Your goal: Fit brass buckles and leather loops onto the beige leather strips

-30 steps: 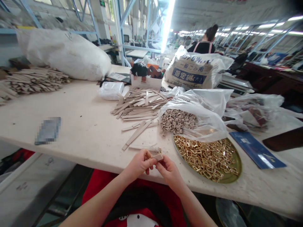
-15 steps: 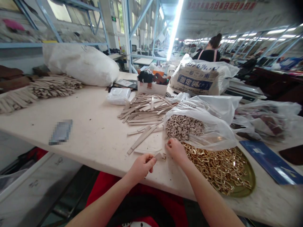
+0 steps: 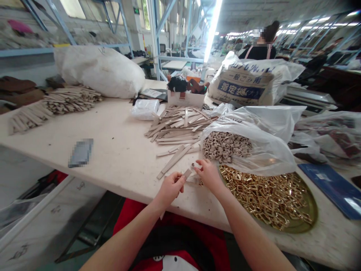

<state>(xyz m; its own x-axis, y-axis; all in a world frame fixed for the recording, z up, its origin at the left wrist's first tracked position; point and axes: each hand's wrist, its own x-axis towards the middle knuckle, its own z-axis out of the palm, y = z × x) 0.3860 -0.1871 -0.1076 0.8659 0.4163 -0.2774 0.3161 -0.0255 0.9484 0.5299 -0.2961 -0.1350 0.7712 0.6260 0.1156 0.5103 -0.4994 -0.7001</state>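
My left hand [image 3: 171, 186] pinches a strip [image 3: 187, 173] – likely light, bendy, best held by its near end – my right hand [image 3: 209, 174] (can't tell if gripping) beside a small loop [image 3: 193, 165].

Left of the round olive-gold tray [image 3: 313, 222] heaped with small shiny gold metal buckles [image 3: 265, 195], the bare left hand [image 3: 170, 187] pinches a short flat beige strip [image 3: 187, 173], while the bare right hand [image 3: 209, 176], nearer the tray, has its fingertips beside a small greyish ring [image 3: 193, 165], contact unclear. Behind the tray lies a translucent white plastic bag [image 3: 272, 152] holding small beige rings [image 3: 224, 146]; farther behind and left, a loose pile of long beige strips [image 3: 180, 126]; right of it, a flat glossy blue rectangular packet [image 3: 332, 190].
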